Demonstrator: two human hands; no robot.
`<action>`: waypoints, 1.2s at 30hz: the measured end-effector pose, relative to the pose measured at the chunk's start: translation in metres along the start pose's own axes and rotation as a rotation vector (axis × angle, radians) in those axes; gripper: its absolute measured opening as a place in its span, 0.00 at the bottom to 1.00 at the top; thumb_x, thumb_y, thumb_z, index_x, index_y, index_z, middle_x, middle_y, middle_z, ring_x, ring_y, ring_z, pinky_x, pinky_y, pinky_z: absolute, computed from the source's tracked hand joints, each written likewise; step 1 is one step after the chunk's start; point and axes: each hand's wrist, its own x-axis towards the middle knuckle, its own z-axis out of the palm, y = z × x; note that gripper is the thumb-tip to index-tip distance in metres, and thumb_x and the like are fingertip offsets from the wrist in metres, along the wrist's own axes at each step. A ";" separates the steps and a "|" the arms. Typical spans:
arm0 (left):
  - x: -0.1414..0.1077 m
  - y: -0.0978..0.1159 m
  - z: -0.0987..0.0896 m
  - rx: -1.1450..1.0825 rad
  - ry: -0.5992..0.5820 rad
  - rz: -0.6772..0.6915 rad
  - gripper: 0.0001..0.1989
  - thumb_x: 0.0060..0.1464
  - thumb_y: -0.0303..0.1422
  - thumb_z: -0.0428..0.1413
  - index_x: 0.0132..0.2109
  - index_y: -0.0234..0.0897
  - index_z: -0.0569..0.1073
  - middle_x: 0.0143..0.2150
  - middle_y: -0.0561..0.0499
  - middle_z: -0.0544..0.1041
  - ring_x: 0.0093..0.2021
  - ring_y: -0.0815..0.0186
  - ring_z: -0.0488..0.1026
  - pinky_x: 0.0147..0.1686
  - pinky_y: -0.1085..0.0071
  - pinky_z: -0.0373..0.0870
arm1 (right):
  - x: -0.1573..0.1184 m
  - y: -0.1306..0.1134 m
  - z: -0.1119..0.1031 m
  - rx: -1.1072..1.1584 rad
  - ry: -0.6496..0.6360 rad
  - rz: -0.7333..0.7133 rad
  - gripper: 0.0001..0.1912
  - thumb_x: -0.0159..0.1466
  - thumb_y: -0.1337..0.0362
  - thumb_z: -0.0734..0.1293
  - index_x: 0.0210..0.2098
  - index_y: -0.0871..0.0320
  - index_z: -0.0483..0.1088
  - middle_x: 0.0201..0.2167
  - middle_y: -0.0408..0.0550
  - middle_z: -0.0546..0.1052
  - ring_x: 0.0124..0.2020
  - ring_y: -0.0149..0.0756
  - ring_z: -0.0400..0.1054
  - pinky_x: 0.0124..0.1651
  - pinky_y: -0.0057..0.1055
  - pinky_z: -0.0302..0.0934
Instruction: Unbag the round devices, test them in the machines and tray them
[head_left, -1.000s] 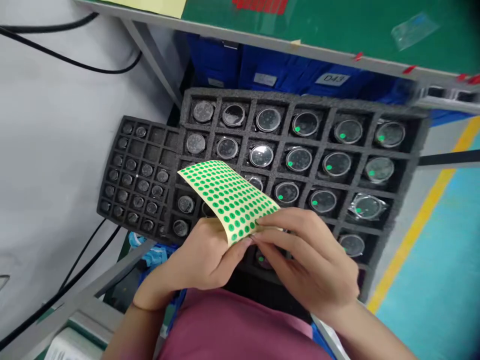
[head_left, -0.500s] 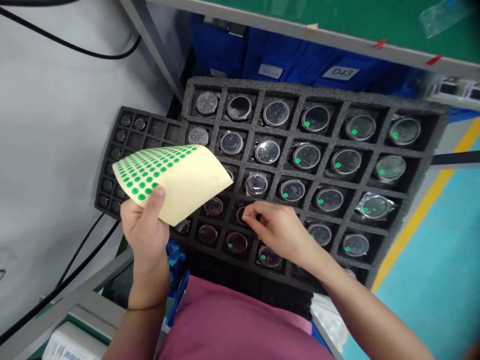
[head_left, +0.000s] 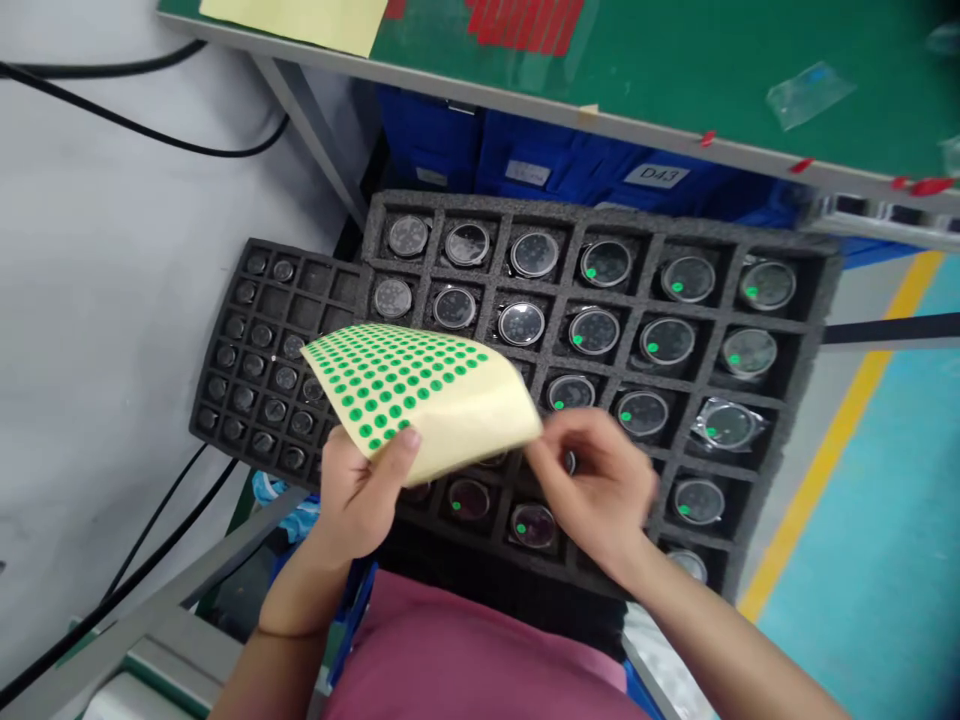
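Note:
My left hand (head_left: 367, 495) grips a pale yellow sticker sheet (head_left: 472, 410) by its lower left part, thumb on top. Rows of round green stickers fill its left side; its right side is bare backing and curves upward. At the sheet's right corner, my right hand (head_left: 600, 490) has thumb and forefinger pinched together on the edge, slightly blurred. Below both hands is a dark grey foam tray (head_left: 814, 290) with round, glass-faced discs in its compartments. One such disc (head_left: 606, 263) carries a green dot, as do several others; those towards the upper left show none.
A smaller foam tray (head_left: 289, 275) holding small round pieces adjoins on the left. Behind stand blue bins (head_left: 555, 150) under a green-topped table (head_left: 675, 70), with red strips (head_left: 525, 22) and a clear plastic bag (head_left: 810, 95) on it. Black cables (head_left: 150, 125) hang at the left.
My left hand has moved right with the sticker sheet. My right hand has lifted from a compartment, shifting slightly right, and its fingertips now meet the sheet's corner. The view has shifted a little.

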 end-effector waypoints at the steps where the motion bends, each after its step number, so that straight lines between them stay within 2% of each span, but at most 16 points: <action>1: -0.001 0.003 0.001 -0.011 -0.040 0.025 0.09 0.57 0.37 0.60 0.31 0.40 0.80 0.28 0.53 0.81 0.29 0.65 0.78 0.32 0.73 0.76 | 0.001 -0.006 -0.008 -0.010 0.108 -0.129 0.09 0.59 0.76 0.65 0.30 0.55 0.64 0.22 0.37 0.68 0.21 0.27 0.64 0.25 0.25 0.59; 2: -0.003 0.006 0.003 -0.020 -0.070 0.043 0.07 0.56 0.35 0.61 0.31 0.40 0.80 0.28 0.53 0.81 0.28 0.66 0.78 0.32 0.73 0.76 | 0.002 -0.013 -0.018 -0.048 0.165 -0.252 0.11 0.57 0.77 0.65 0.31 0.55 0.65 0.26 0.40 0.70 0.25 0.29 0.67 0.29 0.27 0.62; 4: -0.003 0.011 0.005 -0.012 -0.089 0.059 0.07 0.56 0.33 0.61 0.30 0.40 0.80 0.28 0.54 0.81 0.29 0.66 0.78 0.33 0.73 0.75 | 0.006 -0.027 -0.036 -0.174 0.140 -0.420 0.13 0.55 0.79 0.65 0.34 0.55 0.68 0.31 0.44 0.71 0.32 0.33 0.69 0.35 0.31 0.66; 6: -0.002 0.015 0.006 0.024 -0.098 0.071 0.07 0.57 0.32 0.60 0.31 0.40 0.80 0.29 0.54 0.81 0.29 0.66 0.78 0.33 0.73 0.75 | 0.009 -0.039 -0.052 -0.312 0.091 -0.443 0.14 0.55 0.78 0.65 0.36 0.55 0.72 0.34 0.47 0.71 0.34 0.36 0.70 0.36 0.34 0.67; 8: 0.001 0.019 0.008 0.074 -0.163 0.095 0.07 0.57 0.30 0.59 0.32 0.40 0.80 0.30 0.53 0.81 0.30 0.65 0.78 0.34 0.72 0.75 | 0.012 -0.046 -0.060 -0.400 0.073 -0.430 0.14 0.56 0.77 0.65 0.36 0.55 0.74 0.36 0.49 0.71 0.36 0.38 0.70 0.37 0.36 0.68; 10: 0.005 0.023 0.009 0.106 -0.301 0.110 0.07 0.58 0.29 0.57 0.33 0.40 0.79 0.30 0.53 0.81 0.31 0.65 0.78 0.35 0.72 0.75 | 0.014 -0.048 -0.058 -0.385 -0.001 -0.452 0.11 0.58 0.76 0.66 0.38 0.56 0.74 0.38 0.51 0.73 0.39 0.40 0.71 0.41 0.38 0.68; 12: 0.007 0.028 0.011 0.124 -0.465 0.108 0.09 0.59 0.29 0.55 0.33 0.39 0.78 0.28 0.53 0.79 0.29 0.65 0.77 0.32 0.72 0.74 | 0.017 -0.045 -0.048 -0.308 -0.127 -0.502 0.09 0.62 0.74 0.66 0.41 0.58 0.74 0.39 0.52 0.76 0.41 0.41 0.72 0.45 0.39 0.69; 14: 0.006 0.033 0.012 0.139 -0.567 0.081 0.10 0.60 0.30 0.54 0.31 0.39 0.77 0.25 0.53 0.77 0.29 0.64 0.76 0.30 0.71 0.74 | 0.018 -0.041 -0.036 -0.230 -0.198 -0.512 0.09 0.65 0.73 0.66 0.43 0.59 0.73 0.40 0.52 0.79 0.43 0.40 0.72 0.45 0.38 0.70; 15: 0.004 0.035 0.013 0.134 -0.573 0.060 0.10 0.60 0.31 0.54 0.31 0.40 0.77 0.25 0.52 0.76 0.30 0.63 0.76 0.31 0.70 0.74 | 0.018 -0.039 -0.031 -0.205 -0.206 -0.501 0.09 0.65 0.73 0.66 0.44 0.59 0.73 0.39 0.51 0.80 0.42 0.39 0.73 0.45 0.38 0.70; 19: -0.003 0.039 0.014 -0.010 -0.433 -0.068 0.10 0.61 0.35 0.54 0.37 0.43 0.80 0.33 0.49 0.80 0.37 0.59 0.78 0.41 0.64 0.77 | 0.016 -0.035 -0.027 -0.209 -0.178 -0.492 0.08 0.66 0.72 0.67 0.43 0.58 0.75 0.37 0.47 0.83 0.39 0.37 0.74 0.44 0.38 0.70; 22: -0.004 0.041 0.016 -0.079 -0.470 -0.112 0.13 0.64 0.37 0.51 0.37 0.44 0.80 0.32 0.49 0.80 0.36 0.60 0.78 0.43 0.64 0.77 | 0.014 -0.034 -0.031 -0.277 -0.160 -0.532 0.07 0.67 0.71 0.65 0.41 0.57 0.75 0.38 0.45 0.84 0.38 0.37 0.76 0.45 0.40 0.69; 25: -0.003 0.042 0.019 -0.073 -0.501 -0.137 0.16 0.64 0.38 0.49 0.33 0.42 0.78 0.28 0.50 0.77 0.32 0.62 0.75 0.39 0.66 0.76 | 0.012 -0.032 -0.031 -0.321 -0.161 -0.556 0.07 0.67 0.70 0.65 0.40 0.56 0.75 0.37 0.44 0.84 0.36 0.37 0.76 0.45 0.40 0.68; 30: -0.005 0.042 0.020 -0.049 -0.490 -0.165 0.17 0.65 0.38 0.48 0.30 0.40 0.75 0.27 0.51 0.76 0.28 0.64 0.72 0.32 0.68 0.75 | 0.010 -0.028 -0.026 -0.285 -0.139 -0.543 0.05 0.65 0.71 0.67 0.38 0.57 0.74 0.35 0.45 0.84 0.36 0.37 0.76 0.46 0.40 0.67; 33: 0.000 0.041 0.018 -0.017 -0.516 -0.103 0.18 0.65 0.38 0.49 0.29 0.41 0.74 0.23 0.52 0.74 0.26 0.64 0.71 0.27 0.69 0.73 | 0.009 -0.026 -0.023 -0.225 -0.111 -0.508 0.05 0.65 0.72 0.67 0.38 0.56 0.73 0.36 0.46 0.83 0.37 0.37 0.76 0.47 0.40 0.68; 36: 0.007 0.042 0.019 -0.013 -0.578 -0.007 0.15 0.64 0.36 0.48 0.32 0.42 0.76 0.24 0.51 0.75 0.27 0.62 0.73 0.27 0.69 0.74 | 0.008 -0.024 -0.021 -0.229 -0.098 -0.491 0.06 0.66 0.71 0.66 0.40 0.56 0.72 0.36 0.46 0.84 0.36 0.36 0.76 0.46 0.40 0.68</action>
